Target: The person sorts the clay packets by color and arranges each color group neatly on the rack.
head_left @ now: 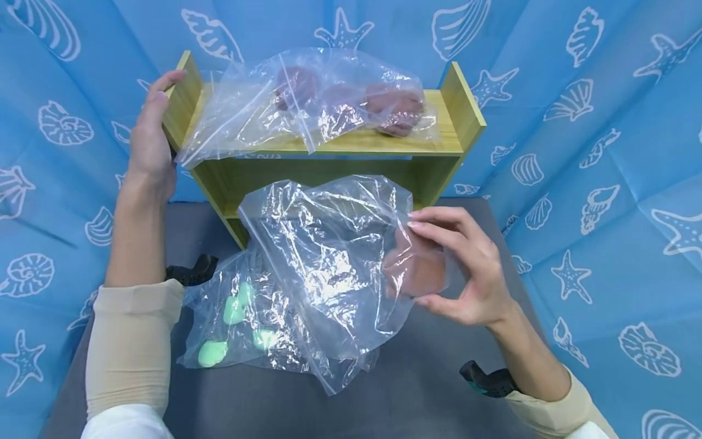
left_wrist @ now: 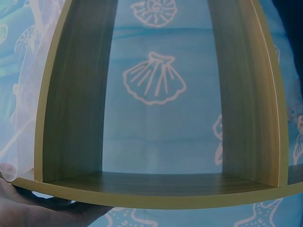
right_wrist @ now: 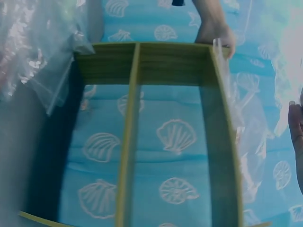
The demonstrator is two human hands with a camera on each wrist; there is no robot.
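My right hand (head_left: 466,268) pinches the right end of a clear plastic bag (head_left: 329,262) between thumb and fingers. Orange-brown rounded pieces (head_left: 419,268) bunch inside that end. The bag hangs across the front of a small wooden shelf (head_left: 298,146). Along the outer face of the shelf's left side panel lies my left hand (head_left: 150,143), its fingers extended to the upper corner. Part of this hand shows under the panel (left_wrist: 156,201) in the left wrist view. In the right wrist view, only the fingers (right_wrist: 296,132) of my right hand appear at the edge.
Another clear zip bag (head_left: 247,116) with reddish-brown rounded pieces lies on the shelf's top. Below, on the dark grey table (head_left: 439,378), is a bag of pale green pieces (head_left: 212,352), partly covered by the held bag. A blue seashell-patterned curtain (head_left: 603,183) surrounds the table.
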